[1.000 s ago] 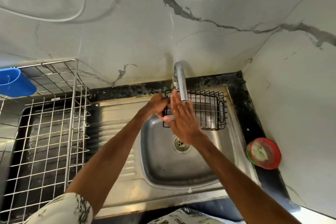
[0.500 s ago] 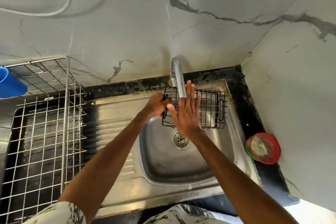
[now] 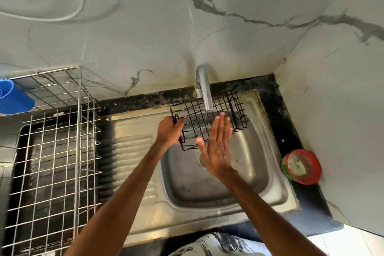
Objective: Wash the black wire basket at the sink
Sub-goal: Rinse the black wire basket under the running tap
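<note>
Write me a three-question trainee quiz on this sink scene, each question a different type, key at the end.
1. True or false: the left hand grips one end of the black wire basket.
2. Multiple choice: the open right hand is (a) flat, fingers extended, by the basket, (b) on the chrome tap spout, (c) in the silver wire dish rack.
3. Fill in: the round red-rimmed container sits on the black counter to the ____ of the steel sink basin.

Key: 1 true; 2 a; 3 right.
</note>
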The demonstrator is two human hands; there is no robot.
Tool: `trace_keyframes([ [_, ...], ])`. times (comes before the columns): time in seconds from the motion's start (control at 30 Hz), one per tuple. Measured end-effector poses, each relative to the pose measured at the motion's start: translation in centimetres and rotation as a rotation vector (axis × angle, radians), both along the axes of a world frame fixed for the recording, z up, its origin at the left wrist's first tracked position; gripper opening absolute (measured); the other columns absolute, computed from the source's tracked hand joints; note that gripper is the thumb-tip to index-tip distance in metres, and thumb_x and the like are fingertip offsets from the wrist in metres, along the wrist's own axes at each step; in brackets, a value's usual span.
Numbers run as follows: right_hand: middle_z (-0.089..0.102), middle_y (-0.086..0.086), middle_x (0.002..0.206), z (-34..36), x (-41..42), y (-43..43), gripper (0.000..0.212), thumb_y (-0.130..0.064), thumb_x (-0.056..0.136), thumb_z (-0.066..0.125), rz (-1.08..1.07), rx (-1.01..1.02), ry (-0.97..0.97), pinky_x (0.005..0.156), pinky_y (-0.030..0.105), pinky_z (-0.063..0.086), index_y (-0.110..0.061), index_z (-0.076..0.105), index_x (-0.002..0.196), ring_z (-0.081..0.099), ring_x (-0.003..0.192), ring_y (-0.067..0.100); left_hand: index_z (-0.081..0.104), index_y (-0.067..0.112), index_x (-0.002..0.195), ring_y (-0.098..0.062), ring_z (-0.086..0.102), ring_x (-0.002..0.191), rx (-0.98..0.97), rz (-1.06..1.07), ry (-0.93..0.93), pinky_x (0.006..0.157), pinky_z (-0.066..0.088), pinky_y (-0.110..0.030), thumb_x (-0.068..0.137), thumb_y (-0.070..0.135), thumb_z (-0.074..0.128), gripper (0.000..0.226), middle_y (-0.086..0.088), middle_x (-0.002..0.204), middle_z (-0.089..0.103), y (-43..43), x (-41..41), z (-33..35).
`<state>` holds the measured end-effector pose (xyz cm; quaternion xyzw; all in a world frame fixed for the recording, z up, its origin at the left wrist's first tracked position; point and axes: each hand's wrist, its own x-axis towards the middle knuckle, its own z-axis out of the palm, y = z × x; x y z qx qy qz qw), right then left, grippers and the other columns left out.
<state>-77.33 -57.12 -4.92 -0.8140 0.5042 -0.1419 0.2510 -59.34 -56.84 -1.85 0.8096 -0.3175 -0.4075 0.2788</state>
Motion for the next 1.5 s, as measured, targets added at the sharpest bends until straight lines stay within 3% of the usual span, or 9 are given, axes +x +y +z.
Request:
trace_keyframes([
  [0.13, -0.008, 0.017, 0.169, 0.7, 0.3, 3.8, 0.086, -0.061, 0.1, 0.012, 0.39, -0.113, 0.025, 0.125, 0.057, 0.009, 0.0, 0.004, 0.16, -0.003, 0.157, 0.032, 0.051, 0.013, 0.05, -0.03, 0.072, 0.051, 0.014, 0.055, 0.012, 0.062, 0.06, -0.038, 0.098, 0.037, 0.054, 0.054, -0.014, 0.048, 0.064, 0.8, 0.4, 0.6],
  [0.4, -0.015, 0.011, 0.169, -0.2, -3.0, -1.1, 0.089, -0.067, 0.101, 0.012, 0.019, 0.034, -0.003, 0.125, 0.059, 0.007, -0.003, -0.004, 0.16, -0.012, 0.157, 0.028, 0.057, 0.008, 0.061, -0.034, 0.074, 0.056, 0.003, 0.159, 0.053, 0.061, 0.064, -0.051, 0.102, 0.027, 0.058, 0.045, -0.002, 0.047, 0.063, 3.5, -1.0, 1.9],
  [0.53, -0.013, 0.015, 0.169, 2.7, -1.0, 0.1, 0.085, -0.06, 0.102, 0.018, 0.284, -0.061, 0.04, 0.125, 0.058, -0.002, 0.0, 0.0, 0.16, -0.01, 0.157, 0.031, 0.062, -0.012, 0.093, -0.039, 0.074, 0.059, 0.04, 0.274, 0.152, 0.064, 0.062, -0.061, 0.101, 0.033, 0.06, 0.046, -0.034, 0.08, 0.07, 4.4, -0.4, 2.7],
  [0.7, -0.019, 0.002, 0.169, 4.0, 0.3, -2.2, 0.076, -0.061, 0.102, 0.003, 0.588, -0.019, 0.082, 0.126, 0.043, -0.011, -0.015, -0.01, 0.161, -0.017, 0.155, 0.015, 0.065, -0.009, 0.096, -0.036, 0.074, 0.057, 0.125, 0.247, 0.201, 0.051, 0.063, -0.041, 0.104, 0.03, 0.056, 0.04, -0.029, 0.073, 0.071, 5.6, -0.7, 3.4],
  [0.87, -0.026, 0.009, 0.166, 1.9, -0.4, -7.3, 0.1, -0.083, 0.084, -0.012, 0.225, 0.264, 0.181, 0.125, 0.052, -0.008, -0.018, -0.017, 0.159, -0.024, 0.153, 0.026, 0.064, -0.006, 0.091, -0.038, 0.075, 0.06, 0.147, 0.199, 0.208, 0.072, 0.063, -0.059, 0.104, 0.034, 0.058, 0.042, -0.035, 0.077, 0.071, 6.2, -1.7, 2.9],
  [1.07, -0.024, 0.004, 0.167, 4.0, 1.8, -2.2, 0.076, -0.06, 0.102, 0.008, 0.593, 0.06, 0.095, 0.123, 0.036, -0.016, -0.016, -0.018, 0.159, -0.022, 0.154, 0.017, 0.064, -0.008, 0.093, -0.043, 0.074, 0.061, 0.142, 0.27, 0.248, 0.077, 0.061, -0.063, 0.105, 0.032, 0.053, 0.043, -0.025, 0.065, 0.071, 5.5, -1.7, 2.2],
  [1.17, -0.011, 0.007, 0.17, 2.3, 0.6, -6.6, 0.073, -0.058, 0.104, 0.007, 0.328, 0.101, 0.176, 0.126, 0.041, -0.008, -0.016, -0.007, 0.161, -0.012, 0.156, 0.027, 0.06, -0.008, 0.096, -0.042, 0.075, 0.062, 0.131, 0.291, 0.253, 0.076, 0.061, -0.063, 0.105, 0.03, 0.054, 0.039, -0.025, 0.072, 0.07, 5.8, -1.3, 2.3],
  [1.27, -0.025, 0.007, 0.167, 1.6, -0.2, -9.1, 0.088, -0.073, 0.096, 0.0, 0.152, 0.271, 0.227, 0.124, 0.049, -0.012, -0.014, -0.018, 0.159, -0.022, 0.154, 0.026, 0.06, -0.007, 0.102, -0.039, 0.076, 0.063, 0.132, 0.269, 0.252, 0.072, 0.063, -0.058, 0.106, 0.029, 0.055, 0.037, -0.028, 0.08, 0.072, 5.9, -1.2, 2.6],
  [1.5, -0.026, 0.003, 0.166, 4.2, 1.0, -2.7, 0.078, -0.062, 0.101, 0.005, 0.673, 0.029, 0.163, 0.124, 0.039, -0.015, -0.016, -0.018, 0.159, -0.025, 0.153, 0.015, 0.061, -0.007, 0.106, -0.044, 0.075, 0.065, 0.166, 0.249, 0.294, 0.071, 0.064, -0.058, 0.106, 0.027, 0.052, 0.035, -0.026, 0.085, 0.07, 6.4, -0.6, 2.5],
])
